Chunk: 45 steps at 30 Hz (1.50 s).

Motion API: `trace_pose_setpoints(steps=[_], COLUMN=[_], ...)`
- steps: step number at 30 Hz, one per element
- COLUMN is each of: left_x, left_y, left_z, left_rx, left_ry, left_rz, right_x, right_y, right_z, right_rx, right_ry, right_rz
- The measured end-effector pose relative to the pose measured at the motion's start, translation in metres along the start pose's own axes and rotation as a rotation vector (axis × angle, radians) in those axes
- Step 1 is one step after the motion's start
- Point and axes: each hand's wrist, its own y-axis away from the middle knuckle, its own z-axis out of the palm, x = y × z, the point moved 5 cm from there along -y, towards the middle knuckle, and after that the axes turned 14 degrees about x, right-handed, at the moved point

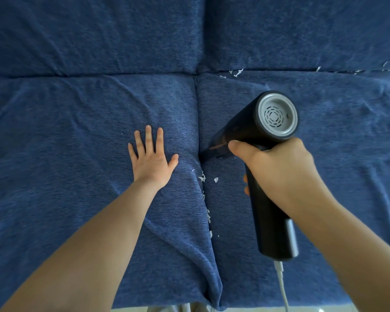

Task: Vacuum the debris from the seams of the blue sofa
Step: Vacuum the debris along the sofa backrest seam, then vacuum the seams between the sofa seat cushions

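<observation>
The blue sofa (pixel 77 131) fills the view, its seat split by a centre seam (pixel 197 122) running toward me. My right hand (pixel 277 170) grips the handle of a black handheld vacuum (pixel 252 129), whose nozzle tip sits in the seam at about mid-seat. My left hand (pixel 150 158) rests flat on the left seat cushion, fingers spread, just left of the seam. White debris (pixel 203 177) lies in and beside the seam below the nozzle. More white debris (pixel 238 73) sits in the seam between seat and backrest at the right.
A white cord (pixel 282 287) hangs from the bottom of the vacuum handle past the sofa's front edge. A strip of pale floor (pixel 131 310) shows below the sofa.
</observation>
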Motion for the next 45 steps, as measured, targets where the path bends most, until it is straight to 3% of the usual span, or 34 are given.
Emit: trace_pose_setpoints(steps=[28, 45], left_x=[0.012, 0.012], left_y=[0.063, 0.066], left_z=[0.004, 0.007], left_rx=[-0.005, -0.056], left_ry=[-0.062, -0.048], left_rz=[0.054, 0.053], right_x=[0.032, 0.02], right_y=[0.018, 0.054], right_z=[-0.015, -0.03], right_rx=[-0.025, -0.028], right_ry=[0.044, -0.074], right_rz=[-0.071, -0.113])
